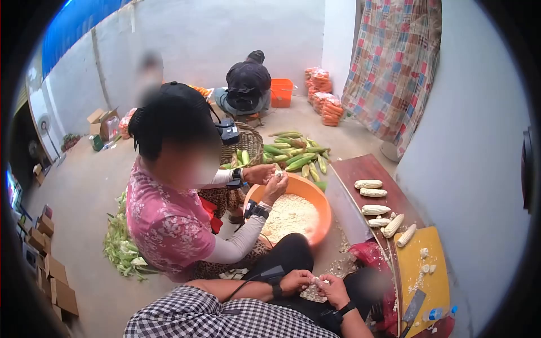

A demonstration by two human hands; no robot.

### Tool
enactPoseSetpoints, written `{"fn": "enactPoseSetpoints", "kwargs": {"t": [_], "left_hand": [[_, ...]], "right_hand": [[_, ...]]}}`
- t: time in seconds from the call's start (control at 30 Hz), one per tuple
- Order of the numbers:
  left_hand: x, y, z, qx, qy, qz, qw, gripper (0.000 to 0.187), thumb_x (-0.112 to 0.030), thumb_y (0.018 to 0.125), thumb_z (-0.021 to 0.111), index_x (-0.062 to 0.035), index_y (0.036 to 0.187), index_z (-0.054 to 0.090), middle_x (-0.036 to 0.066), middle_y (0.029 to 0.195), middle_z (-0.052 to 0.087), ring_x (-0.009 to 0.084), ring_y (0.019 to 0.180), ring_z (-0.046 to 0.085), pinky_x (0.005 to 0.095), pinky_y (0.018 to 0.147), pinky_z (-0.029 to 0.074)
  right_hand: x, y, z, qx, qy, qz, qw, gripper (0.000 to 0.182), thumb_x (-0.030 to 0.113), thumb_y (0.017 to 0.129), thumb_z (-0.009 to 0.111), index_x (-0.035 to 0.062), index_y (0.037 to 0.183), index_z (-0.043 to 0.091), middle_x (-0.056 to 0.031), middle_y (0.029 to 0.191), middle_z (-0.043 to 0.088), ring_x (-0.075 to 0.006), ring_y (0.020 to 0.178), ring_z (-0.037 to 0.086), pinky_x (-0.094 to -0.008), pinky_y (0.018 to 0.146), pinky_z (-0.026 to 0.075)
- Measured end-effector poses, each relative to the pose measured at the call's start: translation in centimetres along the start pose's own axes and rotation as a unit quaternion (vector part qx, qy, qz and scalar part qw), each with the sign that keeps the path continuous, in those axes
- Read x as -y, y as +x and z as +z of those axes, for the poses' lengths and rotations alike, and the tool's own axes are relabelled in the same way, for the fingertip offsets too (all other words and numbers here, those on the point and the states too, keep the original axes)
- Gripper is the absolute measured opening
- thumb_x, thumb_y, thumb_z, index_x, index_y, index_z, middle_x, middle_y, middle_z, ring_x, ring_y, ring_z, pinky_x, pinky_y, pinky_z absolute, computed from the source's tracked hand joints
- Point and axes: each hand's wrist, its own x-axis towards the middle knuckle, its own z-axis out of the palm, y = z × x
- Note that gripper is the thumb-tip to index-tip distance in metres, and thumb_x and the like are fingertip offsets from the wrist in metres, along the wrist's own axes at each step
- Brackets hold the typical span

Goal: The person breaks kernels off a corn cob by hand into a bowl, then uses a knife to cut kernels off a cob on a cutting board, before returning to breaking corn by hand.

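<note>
Pale floor (84,174) spreads around in the head view. Left hand (296,281) and right hand (335,290) meet between dark-trousered knees (293,252), apparently pinching a small pale piece (316,280); bracing it with one hand while the other thumb works should suit.

Six whole peeled cobs (375,210), one cleaver (414,307)

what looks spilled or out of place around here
Pale corn bits lie scattered on the floor outside the orange basin, so they look spilled. A clear bottle lies on its side near the knife, perhaps tipped over.
</note>
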Motion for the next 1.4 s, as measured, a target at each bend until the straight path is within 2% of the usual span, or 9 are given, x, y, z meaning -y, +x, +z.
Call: {"fn": "enactPoseSetpoints", "kwargs": {"t": [0.2, 0.23, 0.27, 0.37, 0.4, 0.53, 0.6, 0.9, 1.4], "left_hand": [[-1.1, -0.4, 0.7, 0.006, -0.044, 0.013, 0.999, 0.011, -0.018, 0.085, 0.061, -0.0084, 0.081, 0.058, -0.003, 0.062, 0.049, 0.0074, 0.049, 0.041, 0.0216, 0.043, 0.029], [-1.4, -0.4, 0.8, 0.021, -0.065, 0.028, 0.997, 0.012, -0.019, 0.085, 0.061, -0.0091, 0.079, 0.057, -0.003, 0.060, 0.048, 0.0079, 0.047, 0.040, 0.0222, 0.041, 0.028], [-1.6, -0.3, 0.8, 0.011, -0.054, 0.019, 0.998, 0.014, -0.020, 0.085, 0.060, -0.0100, 0.076, 0.056, -0.002, 0.059, 0.047, 0.0086, 0.046, 0.040, 0.0226, 0.041, 0.028], [-1.2, 0.1, 0.4, 0.035, -0.113, -0.005, 0.993, 0.011, -0.016, 0.084, 0.058, -0.0091, 0.075, 0.055, -0.001, 0.059, 0.049, 0.0090, 0.049, 0.043, 0.0237, 0.048, 0.035], [-1.2, 0.0, 0.0, 0.042, -0.124, -0.058, 0.990, 0.008, -0.013, 0.083, 0.057, -0.0075, 0.078, 0.056, -0.001, 0.061, 0.051, 0.0079, 0.048, 0.042, 0.0228, 0.046, 0.035], [-1.6, -0.1, 0.1, 0.073, -0.083, -0.071, 0.991, 0.008, -0.012, 0.088, 0.055, -0.0057, 0.084, 0.057, -0.002, 0.060, 0.051, 0.0038, 0.046, 0.040, 0.0185, 0.042, 0.031], [-1.7, -0.1, 0.2, 0.073, -0.077, -0.099, 0.989, 0.010, -0.017, 0.089, 0.054, -0.0067, 0.089, 0.056, -0.002, 0.071, 0.055, 0.0027, 0.049, 0.039, 0.0172, 0.044, 0.030], [-1.1, 0.0, 0.6, 0.032, -0.038, -0.055, 0.997, 0.013, -0.015, 0.087, 0.060, -0.0040, 0.092, 0.056, -0.002, 0.072, 0.054, 0.0030, 0.052, 0.038, 0.0170, 0.048, 0.031], [-0.2, 0.4, 1.6, -0.074, 0.082, 0.011, 0.994, 0.010, -0.006, 0.082, 0.059, -0.0004, 0.091, 0.059, -0.001, 0.067, 0.056, 0.0032, 0.049, 0.043, 0.0180, 0.042, 0.030]], "right_hand": [[-2.6, 0.9, -0.7, -0.047, -0.128, -0.096, 0.986, 0.006, 0.009, 0.086, 0.061, 0.0043, 0.089, 0.059, -0.0014, 0.072, 0.060, -0.0084, 0.062, 0.057, -0.0223, 0.052, 0.046], [-1.4, 0.3, -0.4, -0.041, -0.217, -0.148, 0.964, 0.008, 0.012, 0.086, 0.060, 0.0045, 0.089, 0.059, -0.0004, 0.072, 0.059, -0.0083, 0.062, 0.056, -0.0246, 0.053, 0.046], [-0.3, -0.3, 0.0, -0.018, -0.094, -0.046, 0.994, 0.019, 0.013, 0.083, 0.063, 0.0041, 0.099, 0.057, -0.0039, 0.085, 0.061, -0.0124, 0.075, 0.059, -0.0276, 0.063, 0.050], [0.0, -0.7, 0.6, 0.011, -0.029, -0.065, 0.997, 0.016, 0.006, 0.087, 0.056, 0.0037, 0.102, 0.054, -0.0018, 0.083, 0.058, -0.0086, 0.069, 0.056, -0.0238, 0.060, 0.048], [-1.3, -0.3, 0.2, 0.014, 0.007, -0.077, 0.997, 0.012, 0.005, 0.087, 0.055, 0.0039, 0.099, 0.055, -0.0018, 0.081, 0.059, -0.0082, 0.066, 0.055, -0.0219, 0.056, 0.046], [-1.5, -0.5, 0.0, 0.052, 0.073, -0.059, 0.994, 0.007, 0.005, 0.089, 0.055, 0.0031, 0.096, 0.055, -0.0022, 0.072, 0.058, -0.0054, 0.057, 0.051, -0.0175, 0.049, 0.039], [-1.6, -0.5, 0.1, 0.059, 0.096, -0.059, 0.992, 0.005, 0.005, 0.090, 0.055, 0.0028, 0.094, 0.055, -0.0023, 0.071, 0.058, -0.0044, 0.056, 0.050, -0.0164, 0.048, 0.038], [-2.0, -0.5, 0.2, 0.018, 0.100, -0.108, 0.989, 0.005, 0.004, 0.088, 0.057, 0.0027, 0.093, 0.056, -0.0028, 0.069, 0.058, -0.0048, 0.054, 0.047, -0.0177, 0.049, 0.038], [-1.9, 0.0, 0.5, -0.030, 0.046, -0.098, 0.994, 0.003, 0.003, 0.089, 0.054, 0.0016, 0.088, 0.052, -0.0058, 0.065, 0.058, -0.0131, 0.057, 0.060, -0.0258, 0.051, 0.049]]}}
